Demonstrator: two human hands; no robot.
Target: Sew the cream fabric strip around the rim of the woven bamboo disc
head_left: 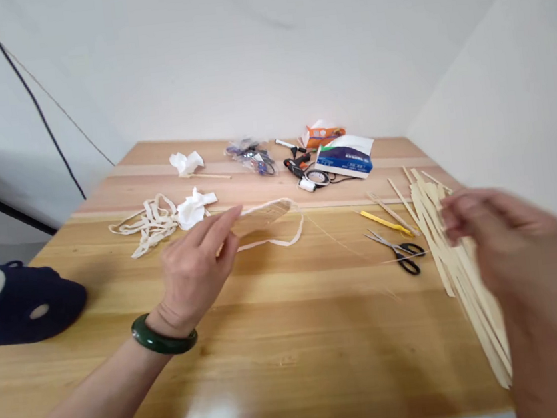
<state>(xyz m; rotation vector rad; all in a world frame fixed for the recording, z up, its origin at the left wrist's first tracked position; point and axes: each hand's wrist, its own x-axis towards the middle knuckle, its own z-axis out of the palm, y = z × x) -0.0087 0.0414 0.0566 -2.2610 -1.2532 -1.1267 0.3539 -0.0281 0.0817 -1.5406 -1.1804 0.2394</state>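
With straight ahead as our 12 o'clock, our left hand, a dark green bangle on its wrist, sits at about 11 o'clock, fingers loosely extended. They reach the end of a small woven piece of pale strips at 12 o'clock, but we cannot tell whether they grip it or only touch it. A long pale strip curves away beneath the piece, seemingly part of it. Our right hand is blurred at 2 o'clock, its fingers curled at the top of a loose bundle of bamboo strips, and we cannot tell whether they hold one. The bundle seems to lie along that side to keep it within the right hand's reach. Just left of it lie black-handled scissors and a yellow-handled tool, apparently set close for use. A tangle of pale strips and a crumpled tissue lie at 11 o'clock, with a glue gun and a clear plastic bag farther off on the wooden table, and a navy cap at 10 o'clock
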